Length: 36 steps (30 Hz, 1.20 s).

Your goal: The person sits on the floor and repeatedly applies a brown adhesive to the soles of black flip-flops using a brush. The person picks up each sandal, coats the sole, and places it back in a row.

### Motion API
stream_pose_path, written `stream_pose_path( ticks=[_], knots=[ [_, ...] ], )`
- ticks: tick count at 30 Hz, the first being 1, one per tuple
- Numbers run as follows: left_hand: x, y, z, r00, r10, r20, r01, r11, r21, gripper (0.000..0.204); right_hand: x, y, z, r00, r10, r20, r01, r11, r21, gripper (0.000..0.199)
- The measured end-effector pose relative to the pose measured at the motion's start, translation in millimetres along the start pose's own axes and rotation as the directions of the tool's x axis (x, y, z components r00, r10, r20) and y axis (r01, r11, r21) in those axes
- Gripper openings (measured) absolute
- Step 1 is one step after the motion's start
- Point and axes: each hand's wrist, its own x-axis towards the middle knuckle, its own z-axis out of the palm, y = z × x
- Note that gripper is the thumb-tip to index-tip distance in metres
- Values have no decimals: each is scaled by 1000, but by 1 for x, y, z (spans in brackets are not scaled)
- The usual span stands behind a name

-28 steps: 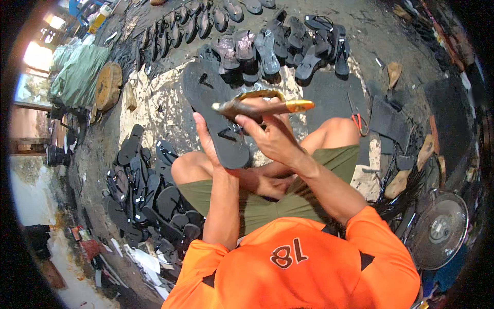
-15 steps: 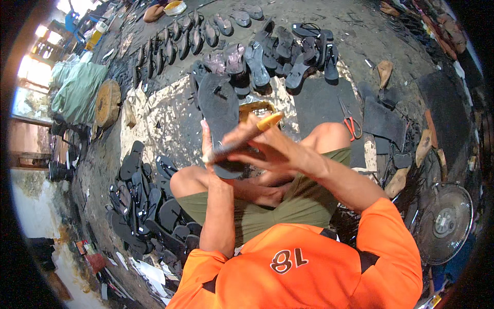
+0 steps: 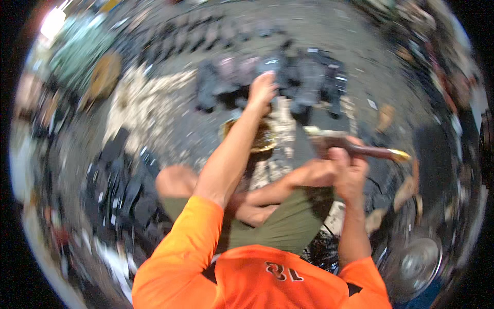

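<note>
The picture is blurred by motion. My right hand (image 3: pixel 350 165) is shut on a brown sandal (image 3: pixel 368 149) with a yellow tip, held flat over my right knee. My left hand (image 3: pixel 262 88) is stretched far forward, over a group of dark sandals (image 3: pixel 309 77) on the ground; the blur hides whether its fingers hold anything. A round yellowish thing (image 3: pixel 265 141) lies under my left forearm, partly hidden. I sit cross-legged in an orange shirt and green shorts.
Rows of dark sandals (image 3: pixel 206 31) line the far ground. A heap of black soles (image 3: pixel 121 193) lies at my left. A pale patch of scraps (image 3: pixel 144 103) covers the ground ahead left. A round metal fan (image 3: pixel 418 263) stands at lower right, a green sack (image 3: pixel 77 51) at far left.
Both hands held the sandal together before. Now my left hand has let go and reached forward to the dark sandals, while my right hand has carried the brown sandal to the right.
</note>
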Motion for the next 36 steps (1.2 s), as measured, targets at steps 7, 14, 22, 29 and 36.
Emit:
stream_pose_path(
  ticks=[7,14,22,29,36],
  knots=[
    [-99,77,-283,592,805,-29,-363,298,883,32,33,57,6,995,71,-71,-81,987,-140,43],
    [-218,-38,-438,636,328,-699,671,211,710,70,83,123,105,913,124,389,67,894,-443,45],
    [-297,91,-291,602,732,-319,34,375,926,32,72,193,166,865,-96,493,426,662,-617,28],
    [-344,55,-203,722,691,41,-90,34,995,67,89,151,76,801,48,597,562,287,-776,30],
    [-353,72,-205,834,393,-387,-257,898,358,66,54,22,96,988,-11,152,3,999,53,38]
  ],
)
